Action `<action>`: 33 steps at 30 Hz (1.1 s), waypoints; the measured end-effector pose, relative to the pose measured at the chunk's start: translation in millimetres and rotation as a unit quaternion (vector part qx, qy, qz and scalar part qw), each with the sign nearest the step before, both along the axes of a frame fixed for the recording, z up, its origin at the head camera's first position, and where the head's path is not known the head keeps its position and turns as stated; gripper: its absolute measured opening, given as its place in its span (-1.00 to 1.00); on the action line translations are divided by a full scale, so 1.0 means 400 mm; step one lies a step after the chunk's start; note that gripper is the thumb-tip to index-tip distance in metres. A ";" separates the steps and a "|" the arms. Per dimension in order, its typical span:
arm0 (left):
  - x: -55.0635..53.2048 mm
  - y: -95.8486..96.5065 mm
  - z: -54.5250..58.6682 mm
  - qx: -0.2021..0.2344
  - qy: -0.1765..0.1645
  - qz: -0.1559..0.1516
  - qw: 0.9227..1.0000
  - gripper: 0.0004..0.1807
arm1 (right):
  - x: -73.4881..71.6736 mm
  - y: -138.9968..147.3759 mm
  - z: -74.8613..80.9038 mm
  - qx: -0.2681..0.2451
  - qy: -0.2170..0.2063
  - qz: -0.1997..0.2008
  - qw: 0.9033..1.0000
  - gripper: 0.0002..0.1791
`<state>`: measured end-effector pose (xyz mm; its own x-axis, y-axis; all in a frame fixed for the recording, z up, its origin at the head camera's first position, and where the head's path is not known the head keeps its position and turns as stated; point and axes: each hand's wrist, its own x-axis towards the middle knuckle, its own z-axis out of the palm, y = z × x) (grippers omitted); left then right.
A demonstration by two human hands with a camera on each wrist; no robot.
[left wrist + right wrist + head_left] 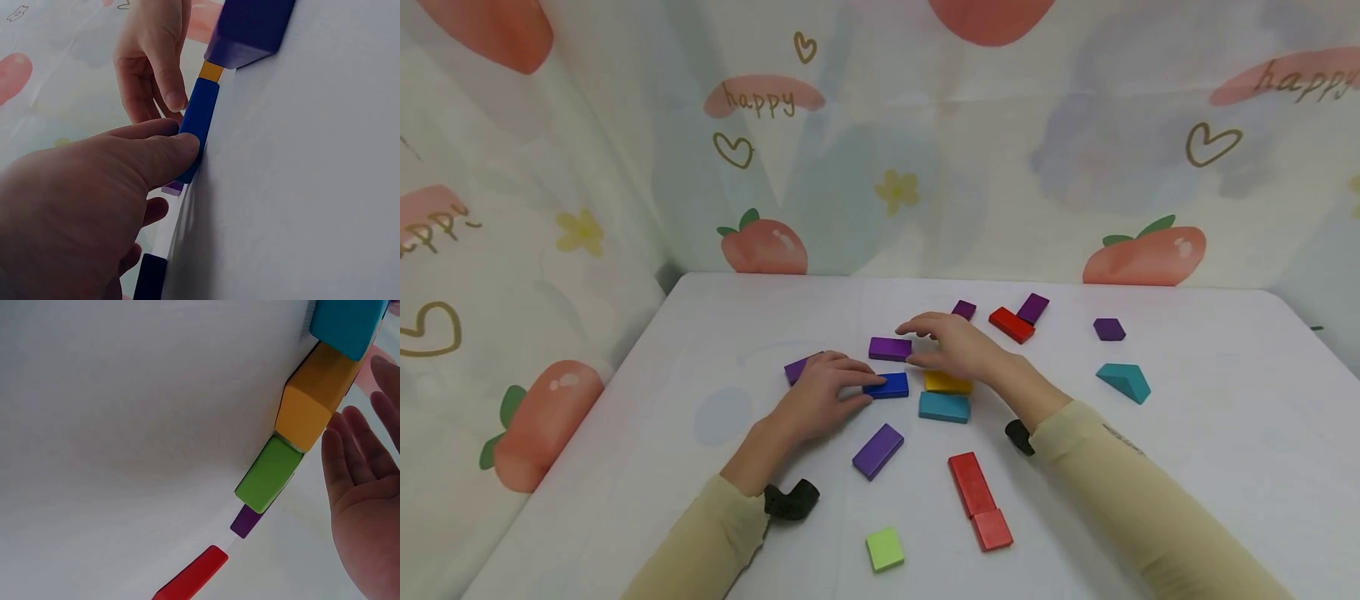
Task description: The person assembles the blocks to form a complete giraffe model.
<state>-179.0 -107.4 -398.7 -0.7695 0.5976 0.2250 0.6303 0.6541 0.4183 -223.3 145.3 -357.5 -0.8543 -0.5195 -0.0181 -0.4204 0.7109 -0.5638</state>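
Your left hand (822, 398) pinches the blue block (897, 385) left of the yellow block (947, 382); your right hand (957, 343), fingers loosely extended, hovers empty nearby. Careful: pushing blue too hard could knock yellow askew!

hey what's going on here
A person's left grip pinches the blue block on the white table. Their right grip is open and holds nothing, close by the yellow block. The teal block lies next to the yellow one, on the person's side. Purple blocks and red blocks lie scattered around.
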 end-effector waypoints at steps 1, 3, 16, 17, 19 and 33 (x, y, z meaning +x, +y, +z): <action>0.002 -0.003 0.000 0.000 -0.002 -0.001 1.000 -0.67 | -0.003 -0.002 0.000 0.000 -0.003 -0.001 1.000 -0.48; 0.007 -0.009 0.000 0.002 -0.009 -0.004 1.000 -0.67 | -0.007 -0.004 0.001 -0.001 -0.009 -0.004 1.000 -0.49; 0.031 -0.032 -0.003 0.024 -0.016 -0.015 0.999 -0.68 | -0.027 -0.020 -0.006 -0.001 -0.029 0.005 1.000 -0.57; 0.032 -0.033 -0.003 0.026 -0.017 -0.018 0.999 -0.68 | -0.027 -0.022 -0.006 0.000 -0.030 0.006 1.000 -0.58; 0.035 -0.033 -0.003 0.027 -0.017 -0.021 0.999 -0.68 | -0.027 -0.026 -0.006 0.001 -0.033 0.006 0.999 -0.58; 0.043 -0.033 -0.004 0.035 -0.019 -0.045 0.998 -0.68 | 0.020 -0.023 -0.005 0.005 -0.026 0.028 0.999 -0.62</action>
<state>-161.7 -120.4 -400.3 -0.7225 0.6479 0.2414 0.6679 0.5639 0.4857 -215.4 136.2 -359.4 -0.8217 -0.5661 -0.0663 -0.4301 0.6922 -0.5795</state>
